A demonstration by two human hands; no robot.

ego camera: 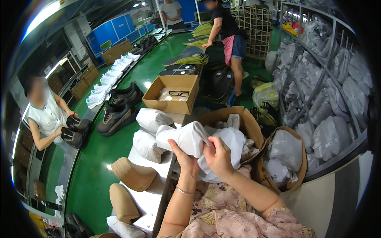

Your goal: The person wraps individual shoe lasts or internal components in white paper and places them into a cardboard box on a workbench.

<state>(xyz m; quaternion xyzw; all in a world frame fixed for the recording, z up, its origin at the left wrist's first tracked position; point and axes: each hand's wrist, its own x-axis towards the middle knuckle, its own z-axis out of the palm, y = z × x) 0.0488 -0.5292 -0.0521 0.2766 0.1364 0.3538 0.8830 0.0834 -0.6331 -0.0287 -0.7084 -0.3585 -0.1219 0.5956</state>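
Observation:
A bundle wrapped in white tissue paper (181, 138) lies across my left hand (186, 156), which holds it from below with the thumb along its near side. The fingers of my right hand (218, 154) pinch the loose paper at the bundle's right end. What is inside the paper is hidden. Two similar white-wrapped bundles (147, 147) rest on the metal ledge just left of my left hand. Nearer to me on that ledge are two tan molded shoe inserts (123, 203) and another white-wrapped piece (123, 227). White sheets (232, 142) hang over an open carton beyond my right hand.
An open cardboard box (169, 104) holding eyeglasses stands ahead, beside dark sneakers (119, 114) on the green conveyor (98, 172). Across it a person holds shoes; others stand farther off. Cartons (302, 166) and a metal rack of plastic-bagged items (327, 98) flank my right side.

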